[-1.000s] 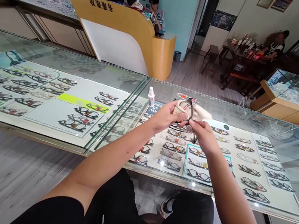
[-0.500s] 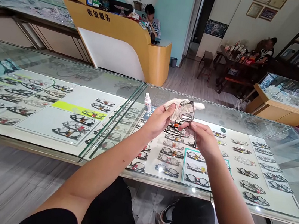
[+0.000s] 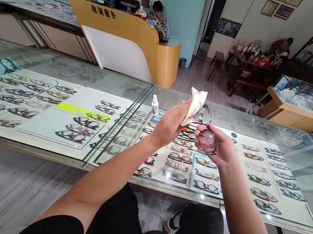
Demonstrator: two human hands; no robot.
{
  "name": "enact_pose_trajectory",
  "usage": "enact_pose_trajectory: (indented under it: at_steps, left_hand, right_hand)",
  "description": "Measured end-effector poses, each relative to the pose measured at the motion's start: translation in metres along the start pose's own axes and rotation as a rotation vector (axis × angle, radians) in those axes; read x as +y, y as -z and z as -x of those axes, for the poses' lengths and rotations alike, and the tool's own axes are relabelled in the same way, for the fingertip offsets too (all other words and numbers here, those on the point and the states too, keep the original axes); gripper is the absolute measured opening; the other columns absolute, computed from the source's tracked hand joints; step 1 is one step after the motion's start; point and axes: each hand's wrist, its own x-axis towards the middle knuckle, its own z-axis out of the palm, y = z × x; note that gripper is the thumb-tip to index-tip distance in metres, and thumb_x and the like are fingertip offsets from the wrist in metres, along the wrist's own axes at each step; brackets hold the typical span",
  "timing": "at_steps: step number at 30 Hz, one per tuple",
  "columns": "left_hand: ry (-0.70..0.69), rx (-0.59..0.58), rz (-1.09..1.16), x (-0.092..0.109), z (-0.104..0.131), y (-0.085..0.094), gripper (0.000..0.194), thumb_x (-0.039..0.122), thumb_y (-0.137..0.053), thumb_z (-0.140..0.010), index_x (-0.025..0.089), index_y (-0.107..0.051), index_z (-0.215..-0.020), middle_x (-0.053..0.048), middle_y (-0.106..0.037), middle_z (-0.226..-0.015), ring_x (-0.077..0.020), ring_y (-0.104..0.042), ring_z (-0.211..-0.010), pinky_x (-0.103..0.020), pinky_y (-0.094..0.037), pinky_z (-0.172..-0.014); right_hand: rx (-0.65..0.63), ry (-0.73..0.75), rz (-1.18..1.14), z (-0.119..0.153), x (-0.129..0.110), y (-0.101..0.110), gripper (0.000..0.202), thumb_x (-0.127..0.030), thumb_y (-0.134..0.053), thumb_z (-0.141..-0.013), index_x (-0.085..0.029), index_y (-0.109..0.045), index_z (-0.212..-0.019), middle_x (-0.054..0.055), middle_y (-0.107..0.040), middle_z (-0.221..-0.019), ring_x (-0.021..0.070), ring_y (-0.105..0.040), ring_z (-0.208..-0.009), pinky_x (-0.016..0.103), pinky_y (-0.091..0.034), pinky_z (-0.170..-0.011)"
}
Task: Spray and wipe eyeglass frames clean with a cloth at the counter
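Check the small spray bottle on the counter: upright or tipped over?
Upright. The spray bottle stands on its base on the glass counter, white cap uppermost, just left of the left hand.

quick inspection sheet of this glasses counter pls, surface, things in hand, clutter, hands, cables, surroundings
surface: glass display counter, rows of glasses laid out under the glass
job's things: a pair of glasses with droplets on the near lens; a white cloth pressed to the far lens
clutter: small white spray bottle upright on the counter, left of the hands
hands: left hand grips the cloth; right hand holds the glasses by the frame
cables: nothing seen
surroundings: yellow reception desk with a person seated behind it; another person at a dark table on the right; a second glass counter far right
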Motion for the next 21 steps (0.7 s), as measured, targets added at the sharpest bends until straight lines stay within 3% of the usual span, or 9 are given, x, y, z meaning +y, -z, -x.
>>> enact_pose_trajectory:
  at_steps: [5, 9, 12, 17, 19, 21]
  left_hand:
    - [-0.089, -0.016, 0.027, 0.002, -0.002, -0.003, 0.063, 0.025, -0.039, -0.114, 0.020, -0.027, -0.176, -0.021, -0.055, -0.166, -0.0305, -0.049, -0.159, -0.049, -0.048, -0.125]
    - [-0.014, -0.073, 0.118, 0.008, -0.007, 0.000, 0.050, 0.029, -0.043, -0.113, 0.020, -0.054, -0.162, -0.018, -0.066, -0.156, -0.0294, -0.055, -0.155, -0.050, -0.049, -0.122]
    - [0.102, -0.123, 0.229, 0.014, -0.009, 0.004, 0.042, 0.031, -0.045, -0.112, 0.022, -0.071, -0.143, -0.016, -0.073, -0.147, -0.0285, -0.062, -0.148, -0.051, -0.050, -0.119]
    - [0.326, -0.105, 0.372, 0.026, -0.009, 0.006, 0.036, 0.041, -0.056, -0.108, 0.023, -0.080, -0.128, -0.013, -0.082, -0.124, -0.0287, -0.075, -0.118, -0.044, -0.054, -0.103]
    - [0.525, -0.075, 0.443, 0.031, -0.011, 0.006, 0.035, 0.047, -0.061, -0.105, 0.021, -0.082, -0.117, -0.010, -0.082, -0.099, -0.0254, -0.073, -0.094, -0.038, -0.053, -0.089]
    - [0.726, -0.088, 0.563, 0.035, -0.014, 0.005, 0.035, 0.051, -0.069, -0.101, 0.020, -0.083, -0.109, -0.005, -0.075, -0.083, -0.0212, -0.066, -0.079, -0.033, -0.051, -0.079]
  right_hand:
    - [-0.042, -0.109, -0.006, -0.001, 0.003, 0.004, 0.026, -0.038, -0.073, -0.093, -0.014, -0.083, -0.098, 0.009, -0.080, -0.089, 0.0126, -0.061, -0.058, 0.025, -0.059, -0.058]
    - [-0.066, -0.117, -0.009, -0.005, 0.006, 0.005, 0.028, -0.041, -0.076, -0.090, -0.014, -0.082, -0.094, 0.009, -0.080, -0.085, 0.0114, -0.056, -0.054, 0.022, -0.050, -0.050]
    - [-0.069, -0.107, -0.001, -0.006, 0.007, 0.004, 0.029, -0.043, -0.077, -0.087, -0.015, -0.082, -0.091, 0.009, -0.080, -0.084, 0.0115, -0.050, -0.052, 0.023, -0.043, -0.045]
    - [-0.108, -0.104, 0.144, -0.002, 0.003, 0.005, 0.044, -0.061, -0.074, -0.088, -0.018, -0.080, -0.085, 0.009, -0.078, -0.078, 0.0132, -0.044, -0.050, 0.026, -0.030, -0.042]
    - [-0.068, 0.013, 0.263, 0.002, -0.001, 0.006, 0.048, -0.065, -0.073, -0.090, -0.020, -0.076, -0.073, 0.006, -0.069, -0.065, 0.0125, -0.039, -0.049, 0.027, -0.026, -0.043]
    - [0.074, 0.237, 0.386, 0.005, -0.004, 0.008, 0.044, -0.058, -0.077, -0.092, -0.022, -0.072, -0.067, 0.001, -0.061, -0.061, 0.0124, -0.038, -0.052, 0.028, -0.028, -0.048]
